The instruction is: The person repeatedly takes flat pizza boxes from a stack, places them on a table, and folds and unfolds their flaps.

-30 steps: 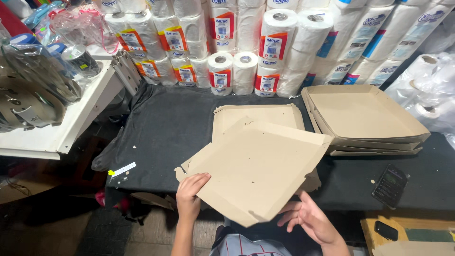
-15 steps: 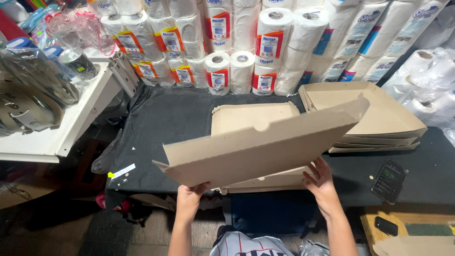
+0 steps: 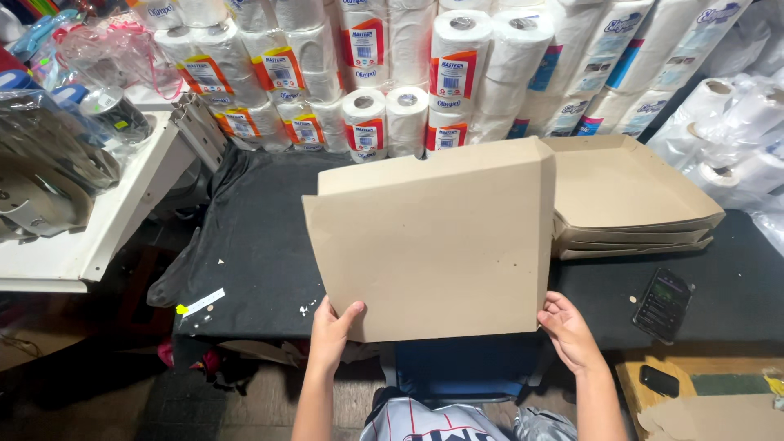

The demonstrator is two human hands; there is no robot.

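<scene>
L grip (image 3: 333,327): closed on cardboard sheet (image 3: 433,245), bottom-left corner.
R grip (image 3: 565,327): closed on bottom-right corner.
Sheet: prob. light, stiff-ish, bends; hold by edges.
Beyond R grip: box stack (image 3: 629,196) on desk (image 3: 253,245).

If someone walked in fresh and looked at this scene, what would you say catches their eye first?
First, the big flat brown cardboard sheet held up in the middle, gripped at its lower edge by the left hand and the right hand. Behind it, a wall of wrapped paper rolls fills the back. To the right, a stack of folded cardboard boxes sits on the black table, with a dark phone nearby.
</scene>
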